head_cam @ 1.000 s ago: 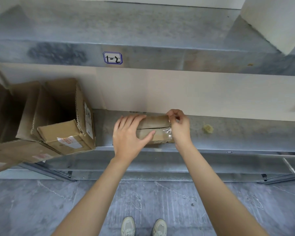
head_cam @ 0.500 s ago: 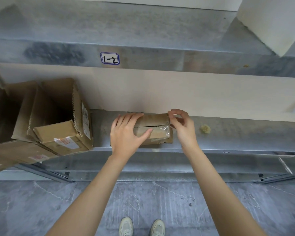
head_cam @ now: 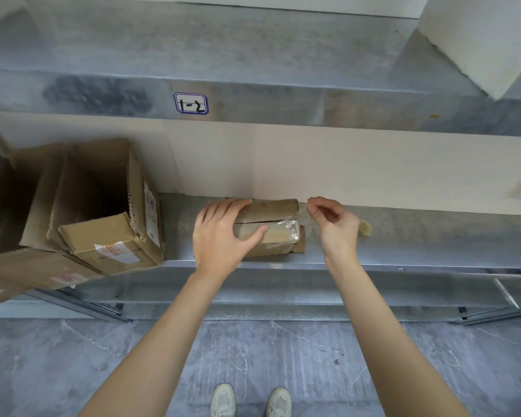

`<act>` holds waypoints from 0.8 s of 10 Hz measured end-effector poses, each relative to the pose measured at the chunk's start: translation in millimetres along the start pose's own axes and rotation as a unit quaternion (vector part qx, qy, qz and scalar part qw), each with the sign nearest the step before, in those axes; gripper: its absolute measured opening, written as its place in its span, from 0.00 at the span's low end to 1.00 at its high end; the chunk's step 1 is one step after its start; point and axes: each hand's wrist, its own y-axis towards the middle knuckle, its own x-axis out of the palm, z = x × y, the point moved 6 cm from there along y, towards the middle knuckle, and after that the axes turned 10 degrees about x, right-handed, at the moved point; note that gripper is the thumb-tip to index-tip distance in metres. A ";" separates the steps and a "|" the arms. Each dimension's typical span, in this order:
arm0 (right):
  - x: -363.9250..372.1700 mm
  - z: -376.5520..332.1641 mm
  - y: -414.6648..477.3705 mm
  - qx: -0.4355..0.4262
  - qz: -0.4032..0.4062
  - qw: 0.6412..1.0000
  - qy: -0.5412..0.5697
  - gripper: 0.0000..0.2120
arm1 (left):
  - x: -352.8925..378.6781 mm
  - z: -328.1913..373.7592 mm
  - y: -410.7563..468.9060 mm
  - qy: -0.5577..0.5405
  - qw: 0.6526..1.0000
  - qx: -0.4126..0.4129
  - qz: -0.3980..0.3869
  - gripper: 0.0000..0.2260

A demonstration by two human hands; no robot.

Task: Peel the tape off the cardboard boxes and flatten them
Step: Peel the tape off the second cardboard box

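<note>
A small brown cardboard box [head_cam: 272, 212] lies on the metal shelf [head_cam: 403, 245], wrapped at its right end in clear tape [head_cam: 291, 225]. My left hand [head_cam: 223, 236] lies over the box's left part, fingers spread on top and thumb against the front face. My right hand [head_cam: 334, 224] is just right of the box, thumb and forefinger pinched together on a thin strip of clear tape that runs from the box's upper right corner. The box's left end is hidden under my left hand.
Several open and flattened cardboard boxes [head_cam: 103, 212] lean at the shelf's left end. A small yellowish crumpled wad [head_cam: 365, 228] lies right of my right hand. An upper shelf carries a label "1-2" [head_cam: 190, 103]. A white block [head_cam: 478, 40] sits top right.
My right hand has moved right, away from the box's upper right corner, drawing a tape strip out with it. My left hand stays on the box.
</note>
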 end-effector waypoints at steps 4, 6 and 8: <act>-4.0 -8.4 -18.5 -0.022 -0.074 0.997 -0.005 0.07 | 4.2 -5.6 5.9 0.011 1.000 -0.006 -0.011 0.21; -9.4 -9.9 -25.0 -0.025 -0.090 0.995 -0.023 0.07 | 4.7 -5.4 7.8 0.013 1.000 -0.006 -0.019 0.21; -9.2 -4.4 -20.8 -0.006 -0.075 0.997 -0.008 0.05 | 6.0 -6.0 10.2 0.016 0.999 -0.011 -0.032 0.21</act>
